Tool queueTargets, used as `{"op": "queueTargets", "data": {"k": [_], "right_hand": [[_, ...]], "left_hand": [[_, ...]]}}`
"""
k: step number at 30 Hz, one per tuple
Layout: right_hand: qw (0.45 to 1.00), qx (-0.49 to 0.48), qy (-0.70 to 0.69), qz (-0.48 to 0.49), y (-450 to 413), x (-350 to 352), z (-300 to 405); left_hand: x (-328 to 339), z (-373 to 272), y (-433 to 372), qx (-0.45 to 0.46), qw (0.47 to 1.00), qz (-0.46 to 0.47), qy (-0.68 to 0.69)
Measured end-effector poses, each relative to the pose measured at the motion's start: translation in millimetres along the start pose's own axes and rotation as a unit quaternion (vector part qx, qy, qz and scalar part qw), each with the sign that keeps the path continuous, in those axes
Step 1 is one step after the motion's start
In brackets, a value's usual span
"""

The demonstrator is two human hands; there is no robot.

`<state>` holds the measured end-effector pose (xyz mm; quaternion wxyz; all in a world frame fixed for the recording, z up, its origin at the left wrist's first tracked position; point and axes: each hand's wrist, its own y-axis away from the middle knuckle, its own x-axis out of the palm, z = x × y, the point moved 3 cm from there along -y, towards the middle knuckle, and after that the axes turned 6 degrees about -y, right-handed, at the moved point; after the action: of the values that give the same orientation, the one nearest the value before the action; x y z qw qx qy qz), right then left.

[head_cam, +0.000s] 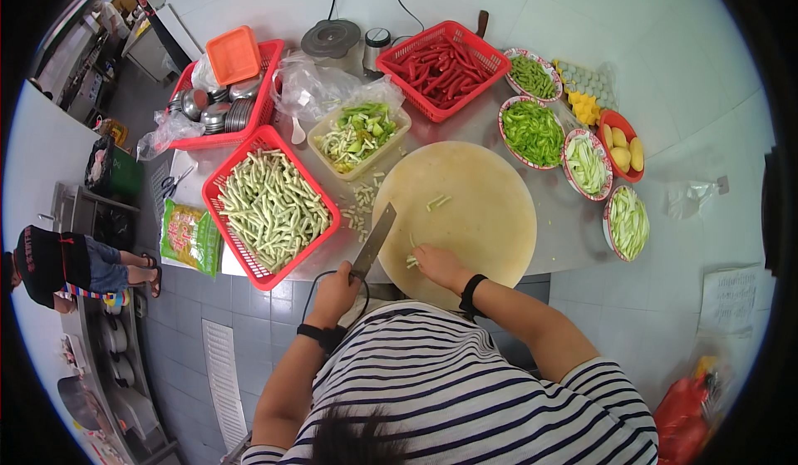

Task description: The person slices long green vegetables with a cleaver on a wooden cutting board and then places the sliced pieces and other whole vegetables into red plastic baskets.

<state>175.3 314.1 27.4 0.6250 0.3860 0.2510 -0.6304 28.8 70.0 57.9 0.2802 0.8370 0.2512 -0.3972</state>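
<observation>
My left hand (335, 295) grips the handle of a kitchen knife (378, 240), whose broad blade points up and away over the left edge of a round cutting board (474, 240). On the board's lower left part, my right hand (440, 265) has its fingers around a few short pieces of cut green bean (412, 260). A couple more cut pieces (438, 202) lie near the board's middle. Left of the board, small bean pieces (358, 209) are scattered on the metal table. A red plastic basket (333, 206) beside them holds many cut pale-green beans.
A plastic tub (356, 172) of mixed vegetable scraps stands behind the board, near a red basket (440, 115) of red chillies. Several bowls of cut vegetables line the right, with potatoes (620, 147) in a red bowl. Scissors (169, 183) lie far left. Another person (56, 265) stands at left.
</observation>
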Motion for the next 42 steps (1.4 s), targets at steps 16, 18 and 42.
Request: {"op": "queueTargets", "data": {"k": [16, 18, 42], "right_hand": [[0.975, 0.173, -0.104, -0.096, -27.5, 0.1, -20.9], [0.980, 0.169, -0.068, -0.086, -36.4, 13.8, -18.7], [0.959, 0.274, -0.004, -0.069, -71.8, -60.2, -107.0]], "left_hand": [[-2.4, 13.9, -18.5, -0.004, 1.000, 0.006, 0.020], [-2.8, 15.8, -20.0, 0.006, 1.000, 0.005, 0.020], [-7.0, 39.4, -17.3, -0.008, 0.999, 0.048, 0.019]]}}
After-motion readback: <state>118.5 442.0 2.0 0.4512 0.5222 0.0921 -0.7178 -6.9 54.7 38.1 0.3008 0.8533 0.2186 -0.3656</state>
